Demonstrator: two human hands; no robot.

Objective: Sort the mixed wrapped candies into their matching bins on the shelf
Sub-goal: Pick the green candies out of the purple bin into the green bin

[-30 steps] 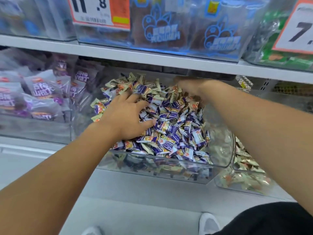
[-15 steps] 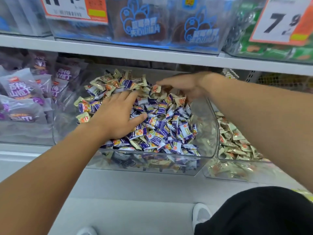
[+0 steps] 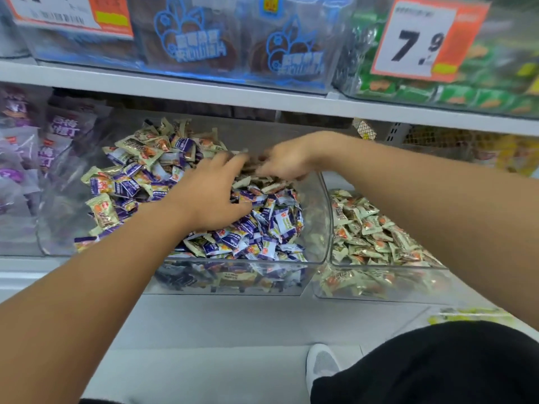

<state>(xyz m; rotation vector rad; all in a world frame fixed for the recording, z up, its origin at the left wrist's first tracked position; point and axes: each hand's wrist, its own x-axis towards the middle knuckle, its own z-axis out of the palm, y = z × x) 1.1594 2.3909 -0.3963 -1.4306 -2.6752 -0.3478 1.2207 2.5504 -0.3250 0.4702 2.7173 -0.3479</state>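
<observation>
Both hands in the middle clear bin (image 3: 318,228), which holds a mixed heap of purple candies (image 3: 256,225) & beige candies (image 3: 140,150). Left hand (image 3: 213,196) lies palm-down on the pile, fingers spread & lightly bent, tips reaching toward the far side. Right hand (image 3: 285,161) is at the far edge of the heap, fingers blurred among beige wrappers; can't tell if it grips any. Fingertips of both hands nearly meet. Right bin (image 3: 379,290), just beside, has beige-only candies (image 3: 376,228)
</observation>
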